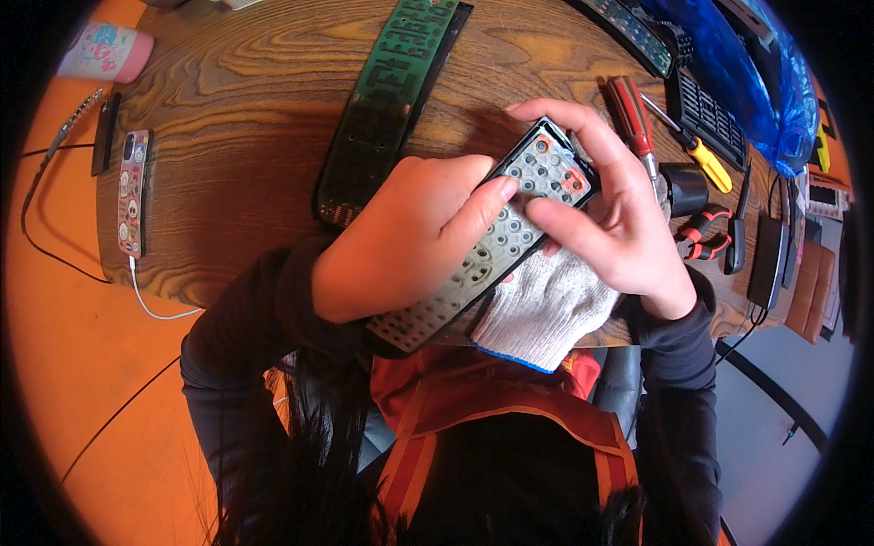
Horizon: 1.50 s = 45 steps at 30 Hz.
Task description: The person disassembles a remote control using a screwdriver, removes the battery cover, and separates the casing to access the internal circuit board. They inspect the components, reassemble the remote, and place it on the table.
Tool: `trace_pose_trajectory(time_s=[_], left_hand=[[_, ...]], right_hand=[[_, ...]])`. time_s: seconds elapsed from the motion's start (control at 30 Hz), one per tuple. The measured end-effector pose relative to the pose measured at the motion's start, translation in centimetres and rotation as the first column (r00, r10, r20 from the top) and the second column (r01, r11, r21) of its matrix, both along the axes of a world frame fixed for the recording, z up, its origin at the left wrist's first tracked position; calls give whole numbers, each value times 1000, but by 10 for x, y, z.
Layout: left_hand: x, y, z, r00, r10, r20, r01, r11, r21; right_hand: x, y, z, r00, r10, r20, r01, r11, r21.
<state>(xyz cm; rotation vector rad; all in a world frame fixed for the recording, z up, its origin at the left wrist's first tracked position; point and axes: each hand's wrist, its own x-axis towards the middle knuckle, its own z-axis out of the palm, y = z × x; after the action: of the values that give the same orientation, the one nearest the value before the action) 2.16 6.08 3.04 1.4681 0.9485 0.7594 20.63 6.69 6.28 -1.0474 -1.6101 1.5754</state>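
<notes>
Above the table's near edge I hold a long remote control shell with a grey rubber keypad in it, tilted with its far end to the right. My left hand is closed over its left side, thumb pressed on the keypad. My right hand grips the far end, index finger curled round the top edge and thumb against the keypad. Orange-red marks show near that end. A white knit glove with a blue hem lies under the shell, by my right wrist. Beyond my left hand rests a long green circuit board.
A red-handled screwdriver, a yellow-handled screwdriver and red-black pliers lie at the right. Further right are a black keypad piece and a blue plastic bag. At the left are a phone on a white cable and a cup.
</notes>
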Motion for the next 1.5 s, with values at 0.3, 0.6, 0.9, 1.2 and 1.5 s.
trace_pose_trajectory(time_s=[0.3, 0.6, 0.9, 1.2, 1.5], left_hand=[[-7, 8, 18, 971, -171, 164, 225, 883, -413], [-7, 7, 20, 980, -178, 91, 199, 913, -357], [-2, 1, 14, 996, -48, 81, 72, 944, -321], [0, 0, 13, 989, -42, 141, 71, 976, -208], [-1, -1, 16, 997, -58, -48, 53, 994, -93]], right_hand=[[5, 6, -5, 977, -178, -116, 179, 984, -2], [-7, 0, -14, 937, -286, -200, 323, 928, 185], [-11, -6, -18, 938, -316, -139, 341, 915, 217], [-8, -6, -18, 948, -280, -153, 311, 916, 254], [-10, -8, -19, 944, -303, -131, 328, 902, 281]])
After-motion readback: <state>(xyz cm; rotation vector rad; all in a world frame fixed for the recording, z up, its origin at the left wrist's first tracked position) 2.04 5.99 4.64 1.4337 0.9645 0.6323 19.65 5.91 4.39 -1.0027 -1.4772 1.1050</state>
